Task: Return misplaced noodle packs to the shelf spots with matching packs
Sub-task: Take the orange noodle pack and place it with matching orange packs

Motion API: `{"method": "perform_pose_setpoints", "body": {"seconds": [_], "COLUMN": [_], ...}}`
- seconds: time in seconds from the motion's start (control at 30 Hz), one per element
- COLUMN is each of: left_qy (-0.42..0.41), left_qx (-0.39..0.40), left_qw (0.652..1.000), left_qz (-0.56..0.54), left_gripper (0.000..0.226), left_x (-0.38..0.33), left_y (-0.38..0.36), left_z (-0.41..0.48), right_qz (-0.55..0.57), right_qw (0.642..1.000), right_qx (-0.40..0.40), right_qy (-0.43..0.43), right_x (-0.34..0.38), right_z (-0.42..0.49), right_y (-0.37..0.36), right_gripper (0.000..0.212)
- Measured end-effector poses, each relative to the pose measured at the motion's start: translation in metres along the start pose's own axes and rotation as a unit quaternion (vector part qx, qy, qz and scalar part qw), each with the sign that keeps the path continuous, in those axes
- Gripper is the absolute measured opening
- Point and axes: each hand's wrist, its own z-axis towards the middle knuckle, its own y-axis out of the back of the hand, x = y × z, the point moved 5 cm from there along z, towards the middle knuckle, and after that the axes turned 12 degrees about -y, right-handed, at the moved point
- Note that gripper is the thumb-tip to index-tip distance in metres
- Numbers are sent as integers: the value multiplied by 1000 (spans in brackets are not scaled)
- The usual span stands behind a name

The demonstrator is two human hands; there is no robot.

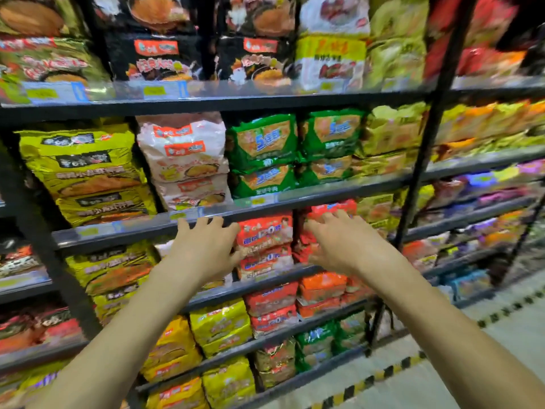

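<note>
Hands at red packs (265, 246): left hand (203, 249) and right hand (342, 243) fingers spread, gripping nothing. Sorting progress unclear.

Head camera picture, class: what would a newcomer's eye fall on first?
Two bare forearms reach up from the bottom edge, the left hand and right hand spread either side of a stack of red noodle packs on a middle shelf. Above them sit bright green packs, beside pale pink packs.
</note>
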Motion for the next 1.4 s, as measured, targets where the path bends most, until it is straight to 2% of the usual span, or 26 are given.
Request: {"method": "perform_pose_setpoints", "body": {"seconds": [0.17,0.3,0.47,0.7,1.07,1.4], "left_qy": [-60,-110,-156,-200,-241,-259], "left_qx": [-33,-29,-60,-58,-61,-92], "left_qw": [998,993,985,977,968,959], "left_qz": [-17,-18,-33,-48,-24,-64], "left_gripper": [57,60,57,60,60,56], "left_x": [-93,-180,-291,-418,-543,-638], "left_y": [32,56,94,121,137,144], "left_z": [36,69,100,135,191,299], "right_qz": [-1,6,5,3,21,-14], "right_qw": [997,992,986,976,954,953], "right_qx": [32,56,58,74,107,87], "right_qy": [-69,-116,-157,-206,-279,-289], "right_x": [-107,-198,-307,-432,-557,-676], "right_z": [-36,-67,-101,-136,-150,-101], "right_y": [-12,-23,-31,-58,-99,-121], "right_gripper": [58,59,59,68,60,62]}}
